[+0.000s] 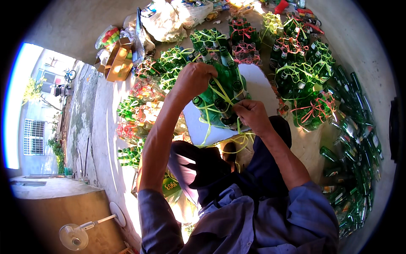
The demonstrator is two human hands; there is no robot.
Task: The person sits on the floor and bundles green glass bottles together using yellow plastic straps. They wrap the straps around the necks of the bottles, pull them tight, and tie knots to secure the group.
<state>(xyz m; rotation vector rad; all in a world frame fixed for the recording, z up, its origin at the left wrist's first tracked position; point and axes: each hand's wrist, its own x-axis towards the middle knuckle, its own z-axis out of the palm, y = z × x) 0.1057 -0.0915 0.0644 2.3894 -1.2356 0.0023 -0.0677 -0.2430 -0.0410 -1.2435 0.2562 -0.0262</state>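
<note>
While a bundle of green glass bottles [220,104] is carried upright on a white board [260,82], with bare surface left toward the far right corner, both hands are placed at it. Yellow-green strap [221,90] is run across the bottle necks. The left hand [195,79] is held at the bundle's left side, fingers curled closed; the right hand [254,116] is held at its right side, thumb and forefinger pinched together. Whether strap is gripped by either cannot be told. Loose green bottles [359,148] are heaped along the right wall [376,55].
</note>
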